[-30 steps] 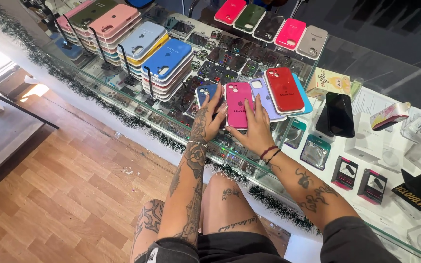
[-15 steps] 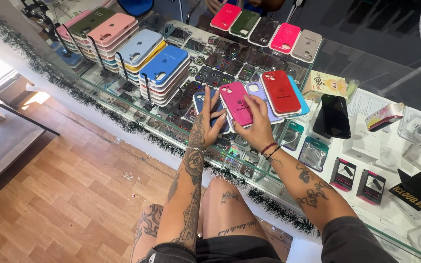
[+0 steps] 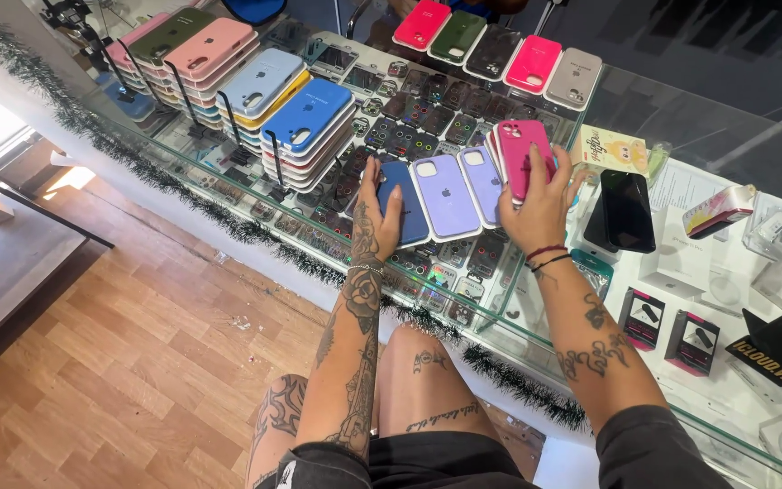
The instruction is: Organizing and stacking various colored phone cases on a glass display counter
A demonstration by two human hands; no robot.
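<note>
**Now: phone cases fanned out on a glass counter**

Seated at the glass counter, the person has both hands on a row of phone cases laid flat, backs up, on the top pane. The left hand lies flat with fingers spread, its palm and fingertips pressing on a dark blue case, probably to keep it from sliding on the slick glass. At three o'clock from it sits a lilac case, then a paler lilac case, each slightly overlapping the next like a spread deck.

The right hand curls round a small stack topped by a bright pink case, thumb on one long edge and fingers across the back, gripping the bundle at a tilt rather than flat; the slant seems to let single cases slip off the bottom onto the row.

At ten o'clock from the hands, stacks of cases in pink, blue, yellow and green stand between black dividers. At twelve o'clock lies a second row of cases, red through beige. At three o'clock rest a black phone, a yellow card and small black boxes. Green tinsel edges the counter front.
</note>
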